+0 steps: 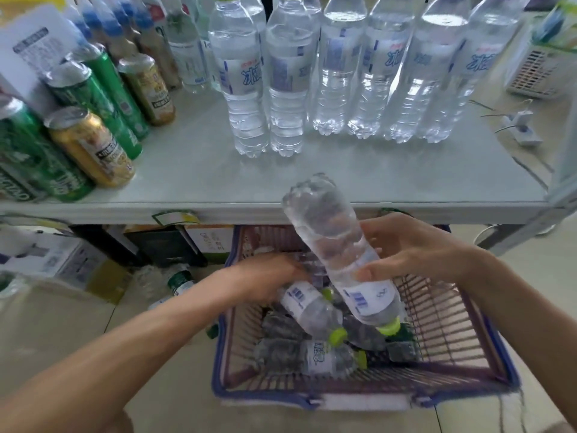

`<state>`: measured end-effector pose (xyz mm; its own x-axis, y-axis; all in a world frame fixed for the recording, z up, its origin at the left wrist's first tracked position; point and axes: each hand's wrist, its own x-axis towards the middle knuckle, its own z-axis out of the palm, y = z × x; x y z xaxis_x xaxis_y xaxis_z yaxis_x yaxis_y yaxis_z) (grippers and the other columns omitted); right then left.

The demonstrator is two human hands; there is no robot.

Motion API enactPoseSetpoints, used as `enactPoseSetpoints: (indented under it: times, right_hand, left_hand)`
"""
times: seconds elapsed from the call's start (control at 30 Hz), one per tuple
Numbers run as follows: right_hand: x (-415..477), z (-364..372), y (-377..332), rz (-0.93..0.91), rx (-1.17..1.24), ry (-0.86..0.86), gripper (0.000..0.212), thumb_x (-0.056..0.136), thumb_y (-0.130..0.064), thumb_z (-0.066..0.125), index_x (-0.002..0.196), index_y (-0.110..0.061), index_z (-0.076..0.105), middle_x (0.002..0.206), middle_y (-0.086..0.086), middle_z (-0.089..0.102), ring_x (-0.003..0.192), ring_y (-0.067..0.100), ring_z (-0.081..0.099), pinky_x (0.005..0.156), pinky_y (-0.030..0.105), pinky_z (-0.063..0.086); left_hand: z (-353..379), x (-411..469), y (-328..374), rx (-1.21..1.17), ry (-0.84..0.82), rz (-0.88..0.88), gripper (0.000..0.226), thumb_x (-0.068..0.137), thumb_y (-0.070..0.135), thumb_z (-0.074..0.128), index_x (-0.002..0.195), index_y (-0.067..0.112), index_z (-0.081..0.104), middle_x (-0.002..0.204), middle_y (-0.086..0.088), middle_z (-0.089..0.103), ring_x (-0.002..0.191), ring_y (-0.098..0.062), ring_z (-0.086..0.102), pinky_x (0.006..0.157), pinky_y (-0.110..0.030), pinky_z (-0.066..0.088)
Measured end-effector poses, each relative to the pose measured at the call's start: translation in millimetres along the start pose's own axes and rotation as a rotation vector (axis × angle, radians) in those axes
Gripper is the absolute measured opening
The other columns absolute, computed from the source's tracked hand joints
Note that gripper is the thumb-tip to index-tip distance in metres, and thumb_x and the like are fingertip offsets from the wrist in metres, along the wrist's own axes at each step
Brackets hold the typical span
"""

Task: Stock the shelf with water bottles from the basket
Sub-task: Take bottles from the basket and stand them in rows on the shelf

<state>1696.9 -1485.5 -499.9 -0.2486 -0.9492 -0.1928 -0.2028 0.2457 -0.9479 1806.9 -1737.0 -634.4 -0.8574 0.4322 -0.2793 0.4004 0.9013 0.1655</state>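
Head view has the right hand [415, 248] curled round a water bottle [340, 254] tilted cap-down above the basket [312, 398], close to the shelf [374, 176], while the blurred left hand [271, 273] reaches among basket bottles [312, 307], grip unclear; swung up carelessly, its base could topple the standing row [249, 89].

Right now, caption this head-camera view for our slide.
Right hand holds a clear plastic water bottle cap-down; left hand reaches into the blue-rimmed basket.
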Motion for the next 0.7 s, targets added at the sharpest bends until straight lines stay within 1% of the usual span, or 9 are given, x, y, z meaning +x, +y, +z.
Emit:
enactPoseSetpoints:
  times: [0.07, 0.1, 0.2, 0.3, 0.43, 0.57, 0.6, 0.63, 0.7]
  right_hand:
    - [1.8, -5.8, -4.2, -0.073, 0.034, 0.083, 0.044, 0.084, -0.012, 0.076, 0.128, -0.008, 0.07, 0.121, 0.01, 0.075, 0.113, 0.03, 0.072, 0.098, 0.05, 0.056]
    - [2.7, -9.3, -5.7, -0.108, 0.065, 0.116, 0.044, 0.084, -0.01, 0.075, 0.128, -0.004, 0.069, 0.122, 0.012, 0.075, 0.114, 0.032, 0.071, 0.098, 0.049, 0.056]
    - [4.1, -18.6, -13.6, -0.193, 0.14, 0.195, 0.045, 0.085, -0.011, 0.072, 0.127, 0.003, 0.067, 0.12, 0.016, 0.074, 0.111, 0.032, 0.072, 0.091, 0.038, 0.058]
    - [6.7, -31.3, -23.1, -0.266, 0.203, 0.255, 0.039, 0.085, -0.012, 0.076, 0.123, -0.005, 0.072, 0.117, 0.016, 0.075, 0.107, 0.03, 0.073, 0.088, 0.035, 0.057]
    - [9.9, -50.5, -37.5, -0.328, 0.323, 0.304, 0.037, 0.085, -0.015, 0.067, 0.12, -0.017, 0.077, 0.116, 0.012, 0.076, 0.105, 0.026, 0.073, 0.087, 0.036, 0.057]
    - [13.5, -64.9, -50.6, -0.382, 0.296, 0.368, 0.036, 0.09, -0.01, 0.066, 0.125, -0.015, 0.072, 0.112, 0.01, 0.077, 0.106, 0.025, 0.072, 0.089, 0.036, 0.057]
    - [14.0, -68.1, -51.8, -0.398, 0.29, 0.383, 0.04, 0.089, -0.015, 0.072, 0.129, -0.014, 0.069, 0.114, 0.011, 0.076, 0.107, 0.027, 0.071, 0.091, 0.038, 0.057]
    - [14.2, -70.6, -52.5, -0.406, 0.293, 0.406, 0.054, 0.087, -0.021, 0.077, 0.138, -0.014, 0.062, 0.117, 0.013, 0.075, 0.11, 0.029, 0.071, 0.093, 0.04, 0.056]
    - [12.8, -75.5, -52.4, -0.413, 0.328, 0.436, 0.081, 0.087, -0.02, 0.073, 0.158, -0.022, 0.035, 0.122, 0.019, 0.073, 0.116, 0.035, 0.069, 0.097, 0.042, 0.055]
  left_hand:
    - [-33.9, -7.0, 9.6, -0.155, 0.03, -0.02, 0.056, 0.08, 0.034, 0.052, 0.135, 0.031, 0.059, 0.135, 0.005, 0.064, 0.122, -0.017, 0.062, 0.093, -0.035, 0.054]
    - [-47.9, -9.4, 11.0, -0.204, 0.068, -0.016, 0.055, 0.083, 0.031, 0.058, 0.137, 0.028, 0.06, 0.135, 0.004, 0.065, 0.121, -0.016, 0.063, 0.095, -0.032, 0.053]
    - [-79.3, -23.1, 7.9, -0.322, 0.189, -0.022, 0.056, 0.086, 0.033, 0.077, 0.139, 0.029, 0.059, 0.129, 0.012, 0.065, 0.114, -0.002, 0.062, 0.095, -0.019, 0.047]
    - [-104.4, -35.3, 13.0, -0.458, 0.214, -0.028, 0.055, 0.082, 0.037, 0.082, 0.133, 0.034, 0.062, 0.119, 0.02, 0.066, 0.11, 0.002, 0.062, 0.095, -0.026, 0.05]
    - [-126.2, -50.6, 22.0, -0.646, 0.209, -0.081, 0.067, 0.074, 0.028, 0.091, 0.134, 0.037, 0.063, 0.126, 0.024, 0.067, 0.118, 0.002, 0.063, 0.101, -0.036, 0.052]
    - [-152.8, -61.7, 22.0, -0.781, 0.386, -0.14, 0.068, 0.066, 0.012, 0.095, 0.126, 0.033, 0.069, 0.118, 0.021, 0.073, 0.112, -0.001, 0.068, 0.1, -0.026, 0.053]
    - [-159.3, -61.9, 21.6, -0.798, 0.458, -0.157, 0.065, 0.064, 0.009, 0.095, 0.12, 0.034, 0.071, 0.114, 0.02, 0.075, 0.109, -0.001, 0.07, 0.097, -0.023, 0.053]
    - [-165.6, -60.9, 21.9, -0.823, 0.54, -0.181, 0.062, 0.061, 0.008, 0.095, 0.113, 0.035, 0.073, 0.109, 0.019, 0.076, 0.104, -0.001, 0.071, 0.093, -0.021, 0.055]
    - [-175.9, -53.3, 22.7, -0.925, 0.698, -0.227, 0.056, 0.056, 0.011, 0.094, 0.103, 0.035, 0.075, 0.1, 0.015, 0.079, 0.096, -0.004, 0.074, 0.083, -0.018, 0.056]
